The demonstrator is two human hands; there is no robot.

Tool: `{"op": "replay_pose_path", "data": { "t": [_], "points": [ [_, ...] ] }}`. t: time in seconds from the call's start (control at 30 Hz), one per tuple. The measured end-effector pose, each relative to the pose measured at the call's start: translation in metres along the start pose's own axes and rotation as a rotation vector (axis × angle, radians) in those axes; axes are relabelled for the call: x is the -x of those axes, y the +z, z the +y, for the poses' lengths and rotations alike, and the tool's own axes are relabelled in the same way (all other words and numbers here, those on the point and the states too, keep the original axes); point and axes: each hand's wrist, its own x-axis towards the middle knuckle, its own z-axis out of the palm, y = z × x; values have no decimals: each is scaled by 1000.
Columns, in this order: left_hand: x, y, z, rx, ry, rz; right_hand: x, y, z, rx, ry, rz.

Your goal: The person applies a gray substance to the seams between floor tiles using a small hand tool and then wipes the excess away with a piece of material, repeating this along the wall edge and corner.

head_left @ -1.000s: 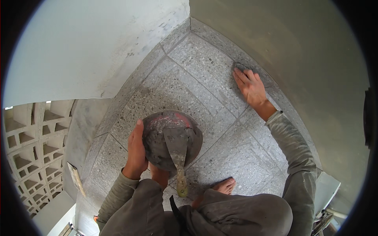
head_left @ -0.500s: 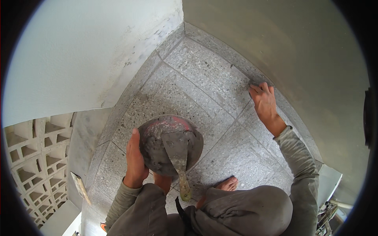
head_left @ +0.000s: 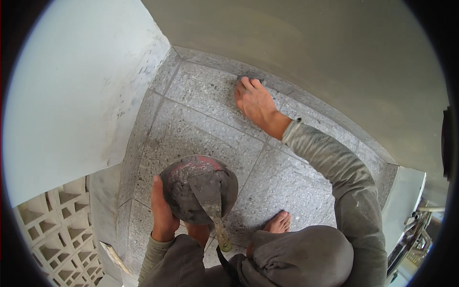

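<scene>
My left hand [head_left: 161, 210] grips the side of a round bowl [head_left: 174, 191] smeared with grey paste and red marks. A putty knife [head_left: 222, 235] lies in it, its dull yellow handle sticking out toward me. My right hand [head_left: 252, 102] is bent over a small dark piece [head_left: 246, 77], pressed at the joint between the speckled grey floor tiles [head_left: 205, 134] and the skirting [head_left: 306, 98] along the olive-grey wall. Its fingertips are partly hidden.
A pale wall [head_left: 76, 95] meets the olive-grey wall [head_left: 311, 38] at the corner. A perforated block screen [head_left: 55, 225] and a long pale-handled tool [head_left: 114, 258] are at lower left. My bare foot [head_left: 279, 221] is below. A metal clutter [head_left: 411, 234] stands at lower right.
My right hand moved down along the skirting, then back up-left toward the corner, still on the small dark piece. The view has turned and the bowl appears slightly lower, still in my left hand.
</scene>
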Motion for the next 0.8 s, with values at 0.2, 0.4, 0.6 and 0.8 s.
{"op": "replay_pose_path", "data": {
  "t": [0.2,0.4,0.6,0.8],
  "points": [
    [-13,15,4,-65,-32,-89,59,10,22,-60,112,-13],
    [-14,16,9,-71,-18,-105,116,18,41,-121,158,76],
    [-2,6,14,-33,21,-76,162,9,52,-266,311,-162],
    [3,-6,9,-35,11,-60,93,-24,30,-400,130,285]
  ]
}}
